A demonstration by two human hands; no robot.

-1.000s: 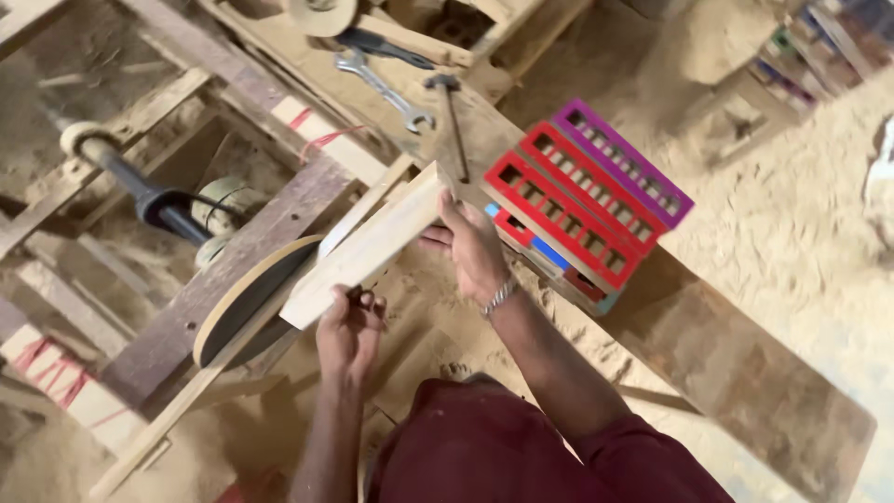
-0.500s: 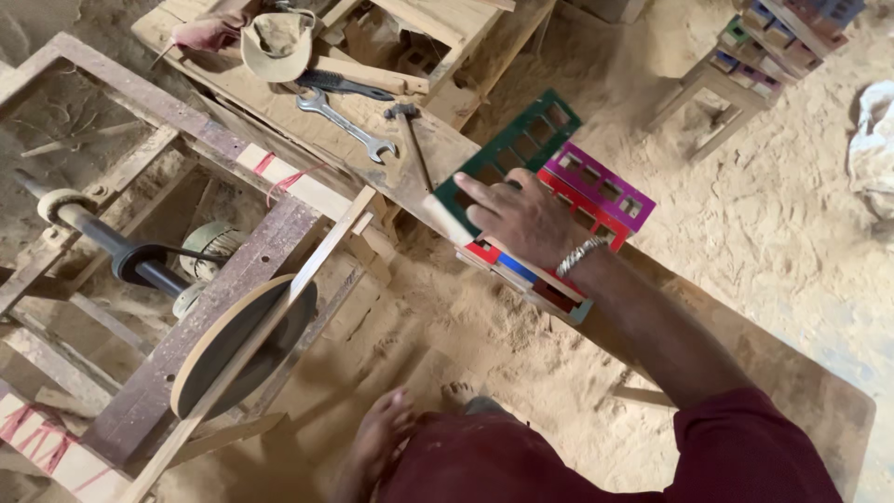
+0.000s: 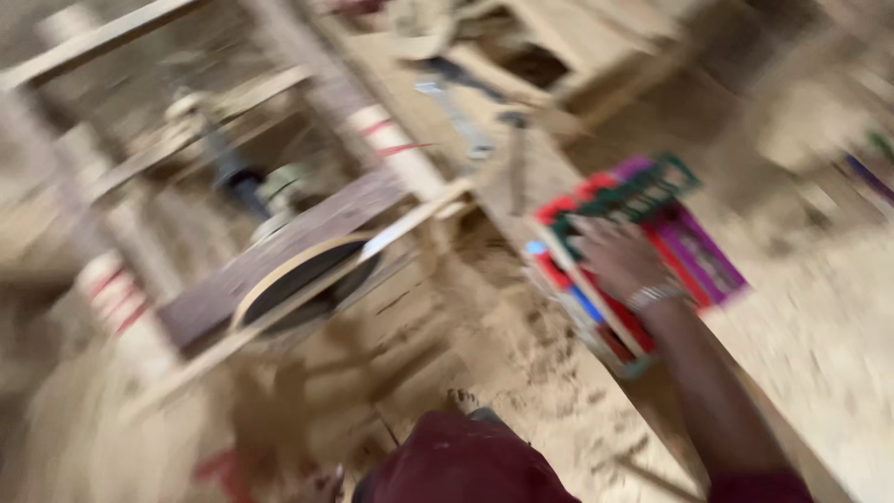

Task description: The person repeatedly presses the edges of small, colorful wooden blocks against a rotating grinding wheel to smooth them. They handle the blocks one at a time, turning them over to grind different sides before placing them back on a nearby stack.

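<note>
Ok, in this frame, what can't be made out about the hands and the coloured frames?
Head view, all smeared by motion blur:
- Right hand: it lies on the stack of coloured frames, but the blur hides whether the fingers grip the green frame or only rest on it.
- Left hand: not in view.
- Number of frames in the stack: blurred, and partly covered by the hand.
- Tools on the wooden bench: too blurred to identify.

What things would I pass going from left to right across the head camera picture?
Wooden frame post with red stripes → round wheel → wrench → right hand on the stack of colourful frames → sawdust floor.
</note>
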